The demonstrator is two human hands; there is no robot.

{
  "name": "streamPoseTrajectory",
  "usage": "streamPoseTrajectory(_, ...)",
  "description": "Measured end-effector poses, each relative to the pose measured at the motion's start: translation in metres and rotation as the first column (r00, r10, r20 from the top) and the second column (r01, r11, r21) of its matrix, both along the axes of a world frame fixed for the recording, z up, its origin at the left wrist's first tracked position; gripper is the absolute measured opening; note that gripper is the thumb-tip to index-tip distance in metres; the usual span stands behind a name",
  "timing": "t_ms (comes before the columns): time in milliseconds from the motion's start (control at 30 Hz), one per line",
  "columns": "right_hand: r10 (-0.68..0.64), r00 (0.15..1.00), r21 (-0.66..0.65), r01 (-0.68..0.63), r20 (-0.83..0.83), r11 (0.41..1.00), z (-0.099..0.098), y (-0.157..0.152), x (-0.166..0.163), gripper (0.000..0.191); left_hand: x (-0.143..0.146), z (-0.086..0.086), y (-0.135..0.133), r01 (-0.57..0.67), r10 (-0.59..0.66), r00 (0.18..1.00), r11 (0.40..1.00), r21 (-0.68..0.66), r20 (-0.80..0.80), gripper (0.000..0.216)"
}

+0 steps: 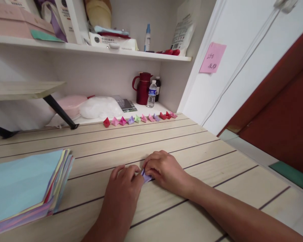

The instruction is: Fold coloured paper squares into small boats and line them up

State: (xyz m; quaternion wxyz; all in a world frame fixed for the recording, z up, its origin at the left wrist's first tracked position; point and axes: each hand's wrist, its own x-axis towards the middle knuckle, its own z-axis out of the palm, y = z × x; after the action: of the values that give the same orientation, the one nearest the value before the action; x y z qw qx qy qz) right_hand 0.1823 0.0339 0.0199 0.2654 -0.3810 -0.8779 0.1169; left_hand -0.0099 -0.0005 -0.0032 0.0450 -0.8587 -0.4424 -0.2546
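A small folded piece of purple paper (146,176) lies on the wooden tabletop, mostly covered by my fingers. My left hand (126,185) grips its left side, thumb and fingertips closed against it. From the right, my right hand (164,169) pinches the upper part of the same paper with bent fingers. Beyond my hands, a row of several small folded paper boats runs along the table's back edge, among them a red boat (106,122), a green boat (137,118) and a light purple boat (130,120).
A thick stack of coloured paper (22,185) sits at the left, light blue on top. Behind the table, a shelf holds a dark red jug (143,88), a water bottle (152,94) and a white plastic bag (99,107). A black bracket (60,111) supports a raised board (22,90).
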Motion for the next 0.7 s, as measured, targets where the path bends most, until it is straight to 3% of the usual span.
streamPoseTrajectory(167,-0.001,0.999,-0.058,-0.001,-0.044,0.998,0.000,0.002,-0.001,0.016,-0.004,-0.002,0.001,-0.029,0.029,0.999,1.000,-0.007,-0.013,0.028)
streamPoseTrajectory(267,0.041,0.981,-0.129,-0.066,-0.190,0.989,0.007,0.005,0.006,0.009,-0.004,0.001,0.001,-0.057,0.056,0.998,0.997,-0.054,-0.012,0.024)
streamPoseTrajectory(400,0.018,0.936,-0.235,-0.107,-0.352,0.966,0.017,0.009,0.023,0.022,-0.003,0.006,0.001,-0.068,0.071,0.997,0.993,-0.092,0.025,0.021)
streamPoseTrajectory(700,0.044,0.948,-0.231,-0.122,-0.315,0.965,0.007,0.016,0.031,0.022,-0.005,0.011,0.004,-0.091,0.103,0.993,0.979,-0.184,0.058,0.025)
